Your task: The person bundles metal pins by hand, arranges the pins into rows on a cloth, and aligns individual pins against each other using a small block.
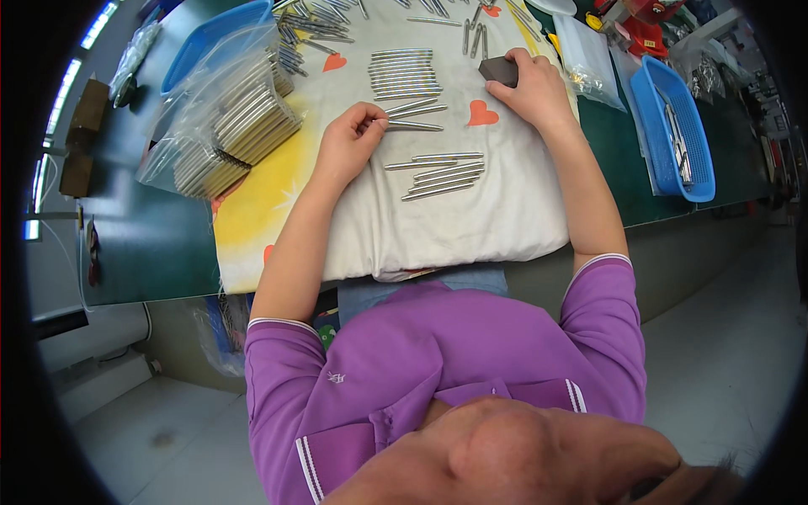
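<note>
My left hand (352, 141) is closed, with thumb and fingers pinching the end of a slim shiny metal rod (417, 126) above the white cloth. Two more metal rods (412, 108) lie just beyond it. My right hand (536, 88) grips a dark grey-brown block (500, 71) with the fingers over its top and the thumb at its near side. Between the hands and farther off, a neat row of metal rods (404, 74) lies side by side. Nearer me is a looser group of rods (442, 178).
A clear plastic bag (181, 126) of stacked rods lies at left beside a blue basket (198, 50). Loose rods (316, 25) are heaped at the far side. Another blue basket (703, 143) with metal pieces stands at right. The cloth (497, 219) covers part of a green table (160, 244).
</note>
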The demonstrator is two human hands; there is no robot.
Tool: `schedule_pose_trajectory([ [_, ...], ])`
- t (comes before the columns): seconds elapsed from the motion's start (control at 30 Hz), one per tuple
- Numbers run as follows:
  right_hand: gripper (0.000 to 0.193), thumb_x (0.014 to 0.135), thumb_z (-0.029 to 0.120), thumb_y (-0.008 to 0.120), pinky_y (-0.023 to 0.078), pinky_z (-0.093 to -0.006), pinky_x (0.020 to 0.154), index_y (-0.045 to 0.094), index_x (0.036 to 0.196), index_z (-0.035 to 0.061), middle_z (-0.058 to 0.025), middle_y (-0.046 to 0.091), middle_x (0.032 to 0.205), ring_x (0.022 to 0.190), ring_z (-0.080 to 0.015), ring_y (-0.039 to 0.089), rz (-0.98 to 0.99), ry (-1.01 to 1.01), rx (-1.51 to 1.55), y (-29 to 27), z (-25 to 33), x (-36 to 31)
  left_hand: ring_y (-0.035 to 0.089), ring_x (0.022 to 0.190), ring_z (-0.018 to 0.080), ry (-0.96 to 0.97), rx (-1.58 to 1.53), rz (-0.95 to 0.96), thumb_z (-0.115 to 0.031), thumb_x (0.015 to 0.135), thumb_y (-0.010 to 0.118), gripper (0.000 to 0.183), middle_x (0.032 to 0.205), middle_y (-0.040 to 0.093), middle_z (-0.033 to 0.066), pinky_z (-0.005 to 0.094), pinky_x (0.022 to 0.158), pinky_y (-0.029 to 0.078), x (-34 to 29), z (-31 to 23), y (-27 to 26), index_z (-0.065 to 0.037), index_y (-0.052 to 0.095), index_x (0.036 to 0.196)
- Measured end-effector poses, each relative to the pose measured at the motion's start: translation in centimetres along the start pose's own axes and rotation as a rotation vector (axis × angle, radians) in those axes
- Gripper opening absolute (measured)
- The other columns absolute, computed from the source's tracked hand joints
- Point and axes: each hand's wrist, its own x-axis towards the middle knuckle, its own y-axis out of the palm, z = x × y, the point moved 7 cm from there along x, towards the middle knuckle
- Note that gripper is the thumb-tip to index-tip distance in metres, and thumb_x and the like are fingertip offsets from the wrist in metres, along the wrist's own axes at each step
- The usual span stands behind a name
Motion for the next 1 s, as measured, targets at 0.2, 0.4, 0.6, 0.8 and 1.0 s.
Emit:
schedule_pose_trajectory([
  [0.2,0.055,0.076,0.032,0.076,0.047,-0.0401,0.097,0.06,0.125,0.0132,-0.0139,0.058,0.123,0.118,-0.03,0.054,-0.163,-0.246,0.194,-0.6,1.3,-0.4,0.049,0.07,0.0052,-0.024,0.004,-0.002,-0.012,0.091,0.066,0.01,0.078,0.059,-0.0032,0.0216,0.067,0.044,0.2,0.0,0.0,-0.004,0.066,0.097],
  [0.4,0.051,0.074,0.023,0.076,0.044,-0.0384,0.1,0.061,0.122,0.0131,-0.0074,0.056,0.124,0.118,-0.027,0.052,-0.041,-0.54,0.439,-0.6,6.5,-3.1,0.048,0.07,0.0048,-0.019,0.004,0.001,-0.012,0.091,0.066,0.01,0.077,0.059,-0.0036,0.0214,0.067,0.044,0.0,-0.1,0.0,-0.004,0.066,0.097],
  [0.6,0.052,0.067,0.026,0.077,0.041,-0.043,0.1,0.065,0.117,0.0166,-0.0084,0.058,0.121,0.117,-0.0288,0.051,-0.074,-0.801,0.359,0.7,10.3,-6.3,0.049,0.069,0.0047,-0.024,0.001,-0.008,-0.011,0.09,0.066,0.011,0.076,0.059,-0.0033,0.0207,0.065,0.043,0.0,-0.1,0.0,-0.003,0.066,0.097],
  [0.8,0.048,0.066,0.026,0.076,0.038,-0.0433,0.102,0.067,0.113,0.0186,-0.0057,0.059,0.118,0.116,-0.0284,0.052,-0.178,-0.716,0.33,1.0,10.0,-4.9,0.05,0.069,0.0049,0.014,0.014,-0.008,-0.01,0.09,0.065,0.01,0.076,0.06,-0.003,0.0211,0.065,0.043,-0.1,-0.6,-0.1,-0.003,0.066,0.096],
  [1.0,0.051,0.064,0.024,0.078,0.038,-0.0428,0.1,0.068,0.114,0.0189,-0.0071,0.058,0.123,0.116,-0.0274,0.052,-0.282,-0.698,0.186,0.3,9.5,-4.1,0.051,0.068,0.0053,0.003,0.048,-0.011,-0.01,0.09,0.064,0.01,0.076,0.062,-0.0016,0.0221,0.065,0.044,0.2,-0.6,-0.1,-0.002,0.067,0.096],
])
